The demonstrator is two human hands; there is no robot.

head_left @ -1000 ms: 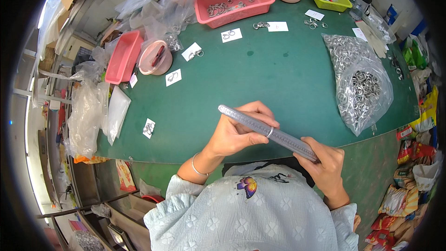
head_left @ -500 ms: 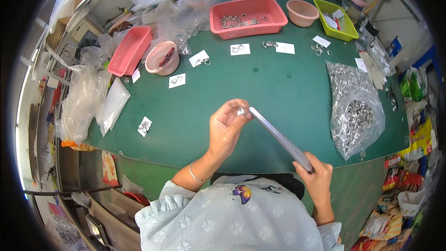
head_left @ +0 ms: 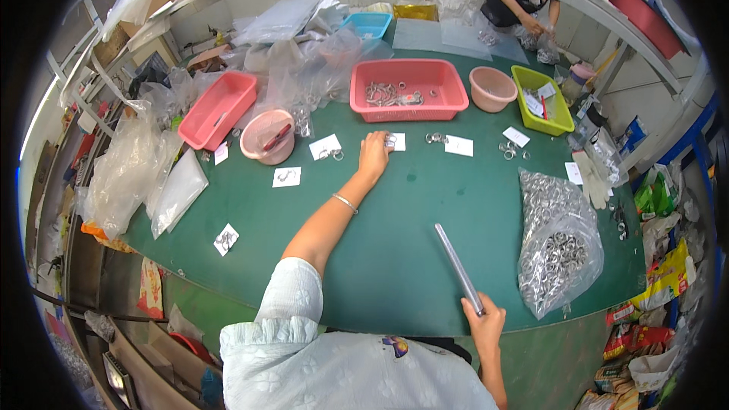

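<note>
My left hand (head_left: 373, 156) reaches forward over the table, its fingers drawn together at the left edge of a small white card (head_left: 399, 142). Silver rings (head_left: 390, 140) lie on that card, right beside the fingertips. Whatever the fingertips pinch is hidden. Near the front edge, my right hand (head_left: 485, 321) is closed round the lower end of a tapered metal ring mandrel (head_left: 458, 267), which points up and to the left. No ring shows on the mandrel. Other cards with rings lie in a row, including one card (head_left: 287, 176) to the left and another (head_left: 459, 145) to the right.
A clear bag of rings (head_left: 560, 247) lies on the green table (head_left: 395, 258) at right. Behind the cards stand a pink basin (head_left: 410, 111), a round tub (head_left: 493, 91) and a green tray (head_left: 558, 123). Plastic bags (head_left: 121, 175) crowd the left. Another person's hands (head_left: 534, 26) work at the far right.
My left hand has gone from the mandrel's tip, where it held a silver ring, forward to the white card. My right hand has lowered the mandrel slightly. The view has tilted up.
</note>
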